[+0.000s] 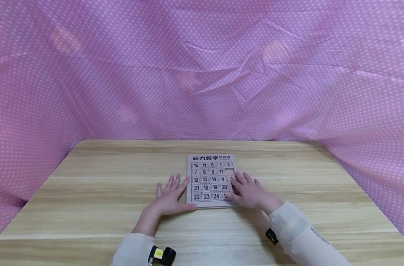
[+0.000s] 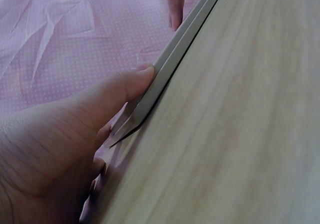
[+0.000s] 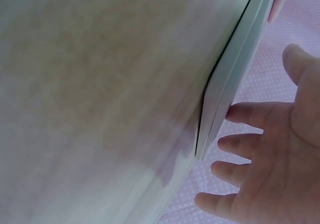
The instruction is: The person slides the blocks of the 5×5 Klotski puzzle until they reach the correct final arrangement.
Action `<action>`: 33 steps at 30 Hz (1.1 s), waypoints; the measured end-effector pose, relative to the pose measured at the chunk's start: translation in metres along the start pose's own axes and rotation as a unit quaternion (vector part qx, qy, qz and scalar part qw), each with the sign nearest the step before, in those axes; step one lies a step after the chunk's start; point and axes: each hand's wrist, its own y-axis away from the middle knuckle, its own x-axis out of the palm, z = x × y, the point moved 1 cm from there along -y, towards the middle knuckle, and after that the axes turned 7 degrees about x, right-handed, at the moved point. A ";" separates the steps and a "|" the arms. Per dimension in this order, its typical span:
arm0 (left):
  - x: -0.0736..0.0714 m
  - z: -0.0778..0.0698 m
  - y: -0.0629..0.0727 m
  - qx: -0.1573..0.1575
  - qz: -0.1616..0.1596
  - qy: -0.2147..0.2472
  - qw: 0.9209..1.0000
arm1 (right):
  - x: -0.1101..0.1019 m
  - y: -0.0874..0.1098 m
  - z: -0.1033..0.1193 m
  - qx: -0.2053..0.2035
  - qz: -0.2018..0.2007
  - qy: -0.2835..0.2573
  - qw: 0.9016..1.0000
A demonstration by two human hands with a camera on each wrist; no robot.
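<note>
A pink dotted cloth (image 1: 202, 66) hangs beyond the number puzzle (image 1: 210, 204), which lies on a wooden table (image 1: 105, 192). The hands are apart, fingers spread: the left hand (image 1: 170, 200) touches the puzzle's left edge and near-left corner, while the right hand (image 1: 253, 195) lies over its right-hand tiles (image 1: 224, 187).

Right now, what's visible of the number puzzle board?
The number puzzle board is a pale, plastic-looking rectangle with dark lettering along its far edge and numbered tiles in five rows below. A vacant slot sits below the 2, at the second row's right end. The board lies flat on the wooden table. The left hand touches its near edge with the thumb; the right hand partly covers tiles at right.
</note>
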 end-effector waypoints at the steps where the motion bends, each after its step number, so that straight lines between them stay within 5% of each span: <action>1: 0.000 0.000 0.000 0.000 0.000 0.000 1.000 | 0.000 0.000 0.000 -0.001 0.001 0.000 1.000; 20: -0.002 0.004 -0.001 0.006 -0.002 0.000 1.000 | -0.002 -0.014 0.009 -0.002 0.000 -0.001 1.000; 33: -0.002 0.003 -0.001 0.006 0.004 -0.008 1.000 | 0.006 -0.039 0.062 -0.029 0.028 0.024 0.999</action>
